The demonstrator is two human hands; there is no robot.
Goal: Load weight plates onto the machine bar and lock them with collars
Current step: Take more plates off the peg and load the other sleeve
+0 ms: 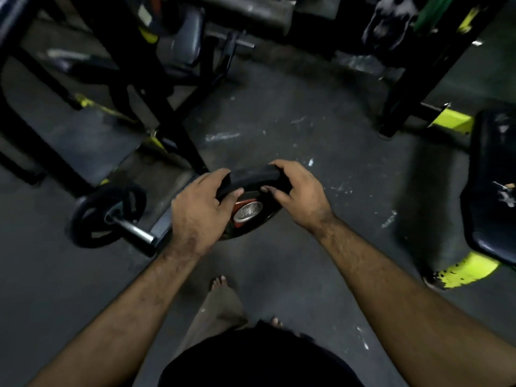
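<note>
Black weight plate point(252, 177) with red-ringed metal hub, tilted, held above floor.

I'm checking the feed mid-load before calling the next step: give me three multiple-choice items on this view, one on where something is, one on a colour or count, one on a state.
1. Where is the bar that already carries a plate?
A. To the left of the hands
B. To the right of the hands
C. Behind the person's feet

2. What colour is the centre of the held plate?
A. Blue
B. Green
C. Red around a silver hub

3. How is the held plate being handled?
A. It lies on the floor untouched
B. Both hands grip its rim
C. One hand alone carries it

Answers:
1 A: the bar and its loaded plate sit left of the left hand.
2 C: a red ring around a silver hub shows between the hands.
3 B: the left hand and the right hand curl over the upper rim.
</note>
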